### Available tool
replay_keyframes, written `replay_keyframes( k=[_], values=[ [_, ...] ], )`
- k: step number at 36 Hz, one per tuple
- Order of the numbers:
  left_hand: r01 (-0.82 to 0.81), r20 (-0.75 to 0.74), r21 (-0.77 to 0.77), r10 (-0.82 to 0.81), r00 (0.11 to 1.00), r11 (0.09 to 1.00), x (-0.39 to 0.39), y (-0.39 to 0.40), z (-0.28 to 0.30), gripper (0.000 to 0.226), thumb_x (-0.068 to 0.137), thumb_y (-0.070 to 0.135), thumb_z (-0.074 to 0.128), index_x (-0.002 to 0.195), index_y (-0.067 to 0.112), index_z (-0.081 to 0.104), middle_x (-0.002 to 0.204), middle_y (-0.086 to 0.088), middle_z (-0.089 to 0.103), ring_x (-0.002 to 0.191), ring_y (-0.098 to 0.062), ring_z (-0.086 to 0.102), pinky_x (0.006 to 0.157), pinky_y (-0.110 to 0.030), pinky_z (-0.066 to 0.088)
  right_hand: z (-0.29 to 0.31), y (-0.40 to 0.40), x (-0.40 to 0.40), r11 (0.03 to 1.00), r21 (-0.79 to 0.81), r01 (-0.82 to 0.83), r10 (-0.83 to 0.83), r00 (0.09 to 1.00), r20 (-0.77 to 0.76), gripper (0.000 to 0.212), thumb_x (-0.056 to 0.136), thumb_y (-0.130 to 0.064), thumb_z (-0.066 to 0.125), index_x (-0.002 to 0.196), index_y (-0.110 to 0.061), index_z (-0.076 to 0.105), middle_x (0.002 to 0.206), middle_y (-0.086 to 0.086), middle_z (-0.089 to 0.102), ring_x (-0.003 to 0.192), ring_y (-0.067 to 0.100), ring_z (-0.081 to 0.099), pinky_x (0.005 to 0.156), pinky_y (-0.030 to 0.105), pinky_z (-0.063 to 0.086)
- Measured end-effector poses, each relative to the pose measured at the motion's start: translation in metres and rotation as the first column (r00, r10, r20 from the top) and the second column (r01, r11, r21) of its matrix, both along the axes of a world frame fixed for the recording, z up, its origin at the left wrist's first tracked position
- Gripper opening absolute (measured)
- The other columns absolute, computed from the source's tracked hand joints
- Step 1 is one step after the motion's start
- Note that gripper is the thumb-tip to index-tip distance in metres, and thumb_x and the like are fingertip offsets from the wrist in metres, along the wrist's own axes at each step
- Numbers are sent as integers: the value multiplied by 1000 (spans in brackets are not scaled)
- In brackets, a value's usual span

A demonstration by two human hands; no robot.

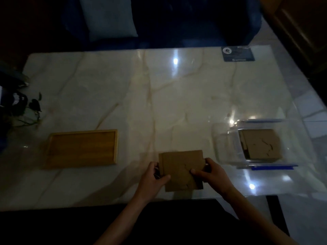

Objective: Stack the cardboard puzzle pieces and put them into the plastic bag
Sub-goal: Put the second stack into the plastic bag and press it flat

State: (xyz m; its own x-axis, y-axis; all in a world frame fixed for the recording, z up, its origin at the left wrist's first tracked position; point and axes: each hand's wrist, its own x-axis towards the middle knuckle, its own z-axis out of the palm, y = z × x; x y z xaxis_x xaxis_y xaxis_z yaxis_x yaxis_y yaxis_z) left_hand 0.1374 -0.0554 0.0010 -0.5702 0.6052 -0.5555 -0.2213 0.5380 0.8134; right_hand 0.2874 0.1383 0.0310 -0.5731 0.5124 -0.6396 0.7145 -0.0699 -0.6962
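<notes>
A stack of brown cardboard puzzle pieces [178,165] sits near the front edge of the marble table, held from both sides. My left hand [153,175] grips its left edge with the thumb on top. My right hand [210,172] grips its right edge, thumb pressed on the top piece. A clear plastic bag [224,145] with a blue zip strip lies on the table to the right. Inside it lies another stack of brown cardboard pieces [260,144].
A shallow wooden tray [81,149] lies to the left of the hands. A dark card [237,53] rests at the table's far right corner. A plant with dark leaves [33,106] hangs over the left edge. A dark sofa with a cushion [108,18] stands behind.
</notes>
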Motion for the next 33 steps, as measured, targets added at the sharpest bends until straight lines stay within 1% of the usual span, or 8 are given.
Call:
replay_keyframes(
  k=[2, 5, 8, 12, 19, 24, 30, 33],
  values=[
    [-5, -1, -11, 5, 1000, 1000, 10, 13, 5, 38, 66, 47, 74, 93, 35, 50, 96, -2, 68, 87, -17, 66, 76, -42, 54, 1, 12, 10, 1000, -9, 28, -28, 999, -15, 36, 74, -43, 81, 100, -33, 59, 92, 3, 72, 83, 20, 71, 76, 41, 61],
    [0, 21, -16, 1, 1000, 1000, 27, 35, 14, 32, 79, 29, 74, 98, 23, 49, 100, -9, 66, 91, -23, 66, 78, -44, 54, 3, 32, 26, 998, -41, 51, -53, 998, -39, 36, 75, -48, 77, 102, -36, 56, 92, 2, 73, 82, 17, 72, 77, 38, 61],
    [-35, 31, -25, 36, 999, 999, 44, 55, 22, 28, 81, 19, 73, 96, 21, 49, 97, -7, 67, 84, -11, 67, 67, -26, 55, 7, 54, 44, 996, -79, 40, -46, 996, -70, 35, 79, -48, 73, 105, -32, 56, 95, 3, 73, 82, 16, 73, 79, 37, 61],
    [-51, 29, -46, 52, 998, 998, 67, 78, 30, 27, 80, 20, 75, 96, 22, 52, 93, -3, 70, 75, -4, 67, 58, -15, 48, 14, 82, 68, 997, -82, 15, -24, 995, -101, 30, 81, -45, 70, 104, -34, 55, 95, 3, 73, 80, 13, 73, 77, 34, 60],
    [-158, -44, -42, 156, 987, 987, 104, 120, 41, 44, 61, 35, 79, 97, 25, 57, 88, -2, 69, 72, -11, 64, 59, -26, 48, 22, 125, 104, 999, -53, -8, 0, 987, -159, 30, 84, -42, 69, 109, -35, 54, 101, -1, 69, 90, 16, 70, 87, 46, 58],
    [-191, -58, -12, 190, 980, 982, 131, 152, 47, 34, 75, 15, 79, 100, 25, 58, 93, -1, 69, 75, -8, 66, 58, -23, 52, 26, 151, 129, 998, -11, 57, -59, 978, -198, 27, 82, -42, 71, 104, -41, 55, 99, -3, 71, 89, 14, 70, 84, 46, 59],
    [-242, -43, 42, 244, 969, 969, 159, 191, 52, 26, 84, 11, 69, 103, 27, 60, 92, 0, 66, 65, -7, 66, 55, -23, 54, 26, 184, 157, 990, 26, 137, -130, 974, -184, 39, 80, -42, 74, 114, -29, 59, 95, 1, 72, 86, 18, 71, 82, 47, 59],
    [-274, -39, 52, 276, 960, 960, 167, 208, 52, 22, 86, 10, 67, 102, 25, 61, 92, 0, 64, 62, -8, 66, 53, -21, 53, 24, 198, 167, 983, 70, 170, -157, 974, -163, 42, 79, -43, 75, 115, -27, 61, 91, 2, 72, 80, 16, 70, 75, 41, 59]
  ],
)
